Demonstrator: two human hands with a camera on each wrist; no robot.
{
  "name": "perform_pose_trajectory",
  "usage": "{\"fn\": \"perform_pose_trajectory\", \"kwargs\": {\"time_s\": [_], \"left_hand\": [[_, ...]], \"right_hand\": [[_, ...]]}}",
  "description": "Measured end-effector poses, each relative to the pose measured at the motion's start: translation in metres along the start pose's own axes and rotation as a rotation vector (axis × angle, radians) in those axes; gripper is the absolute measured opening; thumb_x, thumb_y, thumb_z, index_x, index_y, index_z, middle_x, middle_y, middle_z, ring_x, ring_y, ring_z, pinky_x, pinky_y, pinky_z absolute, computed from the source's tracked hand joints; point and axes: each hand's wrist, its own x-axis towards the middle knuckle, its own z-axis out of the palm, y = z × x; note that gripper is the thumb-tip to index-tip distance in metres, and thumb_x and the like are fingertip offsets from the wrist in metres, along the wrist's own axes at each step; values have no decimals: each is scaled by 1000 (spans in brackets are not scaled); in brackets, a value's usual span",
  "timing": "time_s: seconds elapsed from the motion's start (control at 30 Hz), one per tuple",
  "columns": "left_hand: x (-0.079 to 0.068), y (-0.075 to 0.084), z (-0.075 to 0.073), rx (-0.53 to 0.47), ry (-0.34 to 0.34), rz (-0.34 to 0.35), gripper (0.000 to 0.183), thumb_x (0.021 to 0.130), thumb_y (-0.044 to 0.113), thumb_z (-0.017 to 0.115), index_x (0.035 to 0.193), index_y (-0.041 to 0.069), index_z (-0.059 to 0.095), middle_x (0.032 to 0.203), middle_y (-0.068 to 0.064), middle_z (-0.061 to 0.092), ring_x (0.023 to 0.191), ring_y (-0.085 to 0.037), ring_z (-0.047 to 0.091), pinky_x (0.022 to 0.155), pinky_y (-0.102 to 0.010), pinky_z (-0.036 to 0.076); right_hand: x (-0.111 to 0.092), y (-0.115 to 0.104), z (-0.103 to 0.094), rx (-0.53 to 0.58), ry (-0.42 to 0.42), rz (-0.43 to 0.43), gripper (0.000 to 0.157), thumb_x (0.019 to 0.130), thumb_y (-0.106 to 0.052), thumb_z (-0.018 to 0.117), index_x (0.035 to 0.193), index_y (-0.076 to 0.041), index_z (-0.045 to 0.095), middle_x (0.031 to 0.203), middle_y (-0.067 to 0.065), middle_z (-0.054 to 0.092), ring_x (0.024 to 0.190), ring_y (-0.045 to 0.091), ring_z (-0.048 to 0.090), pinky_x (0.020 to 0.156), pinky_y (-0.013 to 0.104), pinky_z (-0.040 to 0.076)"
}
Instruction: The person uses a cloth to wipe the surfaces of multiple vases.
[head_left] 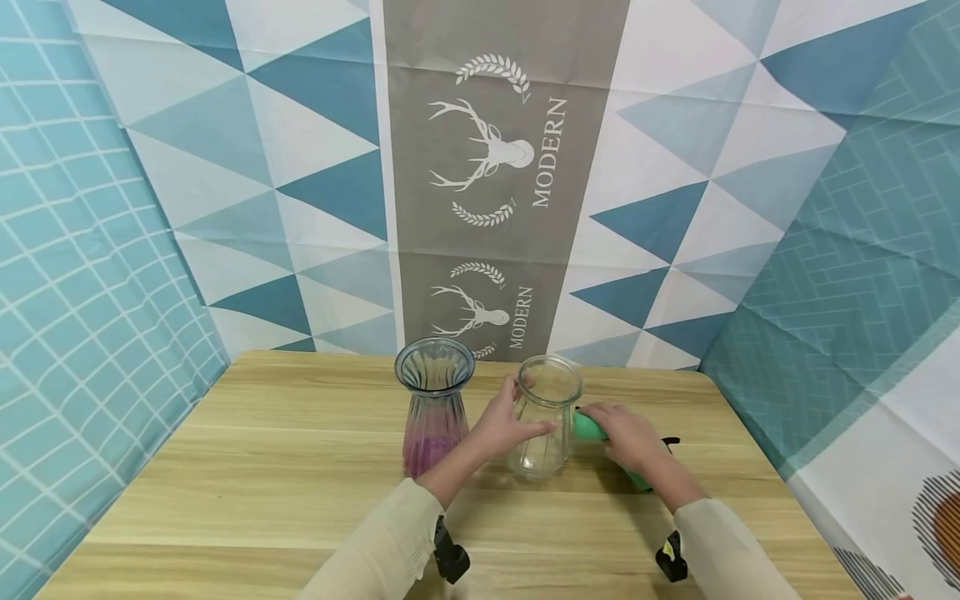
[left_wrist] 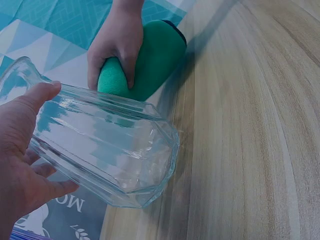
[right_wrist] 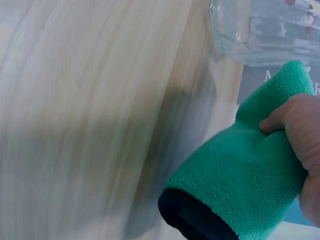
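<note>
My left hand (head_left: 504,427) grips a clear glass vase (head_left: 546,446) from its left side, thumb along the near wall and fingers round the far side. In the left wrist view the vase (left_wrist: 110,145) shows faceted walls and a thick base close over the table. My right hand (head_left: 628,437) grips a green cloth (head_left: 589,427) just right of the vase. The right wrist view shows the cloth (right_wrist: 240,165) as fluffy, bunched and black-edged, with the thumb pressed into it. One end of the cloth points towards the vase wall.
Left of my left hand stands a second glass vase (head_left: 435,408), ribbed, bluish at the rim and purple at the base. The wooden table (head_left: 247,467) meets a patterned wall covering (head_left: 315,208) at its back edge. Black wrist straps (head_left: 450,554) hang below both sleeves.
</note>
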Motion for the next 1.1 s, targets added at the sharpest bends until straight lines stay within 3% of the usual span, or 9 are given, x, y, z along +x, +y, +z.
{"fn": "perform_pose_trajectory", "kwargs": {"time_s": [0.13, 0.47, 0.8, 1.1], "left_hand": [[0, 0, 1, -3, -1, -11, 81, 76, 31, 78, 137, 11, 28, 147, -13, 38, 137, -36, 32, 111, -53, 31], [0, 0, 0, 6, 1, -19, 82, 74, 36, 78, 136, 13, 29, 147, -11, 39, 137, -35, 33, 111, -52, 32], [-1, 2, 0, 27, -7, -29, 82, 75, 39, 77, 137, 15, 28, 148, -11, 38, 137, -35, 33, 110, -51, 33], [-1, 0, 0, 28, 0, -21, 82, 76, 37, 76, 138, 13, 28, 148, -11, 37, 137, -33, 33, 111, -50, 33]], "right_hand": [[-3, 8, 0, -80, 14, 22, 57, 75, -4, 75, 127, -11, 55, 126, 11, 58, 107, 37, 58, 78, 50, 53], [-8, 18, 13, -137, 15, 83, 47, 80, 3, 65, 125, -10, 57, 123, 12, 59, 105, 37, 57, 76, 50, 53], [-11, 11, 26, 38, -11, 152, 56, 76, 8, 62, 129, -8, 53, 126, 16, 57, 112, 40, 53, 80, 58, 49], [-15, 6, 34, 155, -98, 179, 61, 83, -17, 68, 137, -5, 44, 138, 26, 44, 123, 46, 44, 91, 65, 41]]}}
